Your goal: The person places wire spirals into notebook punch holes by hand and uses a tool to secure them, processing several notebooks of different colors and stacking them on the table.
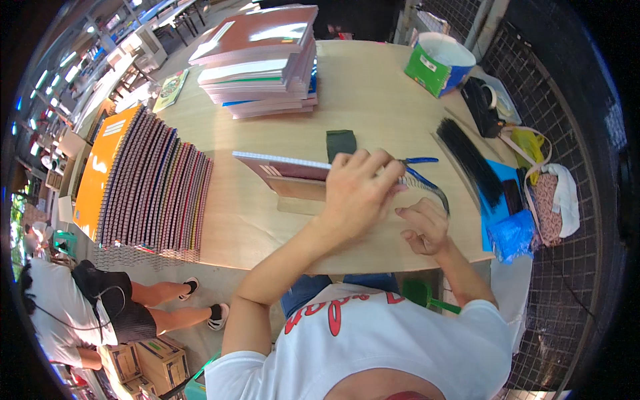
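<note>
Left hand [363, 183]: fingers bent over the upper edge of a dark maroon notebook [293, 168] near its right end, seemingly closed on it; the thumb side is partly hidden, so pressure can't be judged. Notebook stands on edge on the table [267, 235], in front of the person, long edge up. Presumably the hand steadies it, since a thin block would tip on its own, and standing keeps that edge within finger reach.

Right hand [427, 227]: half curled, gap between thumb and forefinger, nothing seen in it. It sits just beside the free length of a dark wire coil [435, 189] running out past the left hand. Whether a fingertip touches the coil, can't tell.

Just beyond the hands: pliers with blue handles [421, 160], handles toward the right, probably laid for a quick right-hand pick-up. Small dark square [341, 145] lies behind the notebook.

Right side: a bundle of black strands [470, 163], perhaps more coils, on and beside a blue sheet [492, 217], near the right arm, likely for easy reach.

Left side: tall pile of coil-edged notebooks [153, 187], orange cover on top, coils facing inward. Far side: stack of brown-covered books [267, 67], apart from that pile, perhaps to avoid mixing.
</note>
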`<state>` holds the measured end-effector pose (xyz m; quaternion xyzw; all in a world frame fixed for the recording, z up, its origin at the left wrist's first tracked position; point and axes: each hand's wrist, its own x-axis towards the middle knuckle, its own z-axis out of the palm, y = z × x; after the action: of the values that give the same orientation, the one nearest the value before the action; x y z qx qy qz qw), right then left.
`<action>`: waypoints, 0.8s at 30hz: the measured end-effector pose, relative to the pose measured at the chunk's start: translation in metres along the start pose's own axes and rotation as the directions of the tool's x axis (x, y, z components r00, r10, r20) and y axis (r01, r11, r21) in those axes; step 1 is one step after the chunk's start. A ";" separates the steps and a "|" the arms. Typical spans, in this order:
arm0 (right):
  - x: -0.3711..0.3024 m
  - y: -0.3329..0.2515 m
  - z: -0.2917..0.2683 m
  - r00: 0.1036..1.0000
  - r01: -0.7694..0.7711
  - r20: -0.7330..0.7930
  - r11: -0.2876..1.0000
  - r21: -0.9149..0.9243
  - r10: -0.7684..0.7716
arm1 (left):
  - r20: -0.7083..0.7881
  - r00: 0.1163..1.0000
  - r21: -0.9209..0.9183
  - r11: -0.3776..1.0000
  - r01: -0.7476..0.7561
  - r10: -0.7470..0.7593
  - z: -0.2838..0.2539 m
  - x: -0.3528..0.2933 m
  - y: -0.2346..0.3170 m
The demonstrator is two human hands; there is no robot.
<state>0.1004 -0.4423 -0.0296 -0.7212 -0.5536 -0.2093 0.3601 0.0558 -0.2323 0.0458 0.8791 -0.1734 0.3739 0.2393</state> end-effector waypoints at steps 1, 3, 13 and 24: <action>-0.017 0.015 0.015 1.000 0.007 -0.004 1.000 0.001 -0.007 | 0.035 0.999 0.001 1.000 0.010 -0.010 0.000 -0.001 0.002; -0.038 0.048 0.046 0.736 -0.538 -0.180 0.725 0.430 0.653 | 0.080 0.997 0.045 0.999 0.018 -0.021 -0.004 -0.008 0.002; 0.126 0.121 0.120 0.748 -0.150 0.640 0.985 -0.091 0.173 | 0.125 0.992 0.118 0.992 -0.034 0.019 -0.002 -0.009 -0.001; 0.121 0.066 -0.054 0.788 -0.480 0.612 0.552 0.682 -0.070 | 0.041 0.999 0.067 0.997 0.024 -0.026 -0.015 -0.019 -0.022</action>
<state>0.2047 -0.4129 0.0708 -0.5641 -0.5731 0.3413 0.4867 0.0453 -0.2034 0.0341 0.8964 -0.1549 0.3578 0.2110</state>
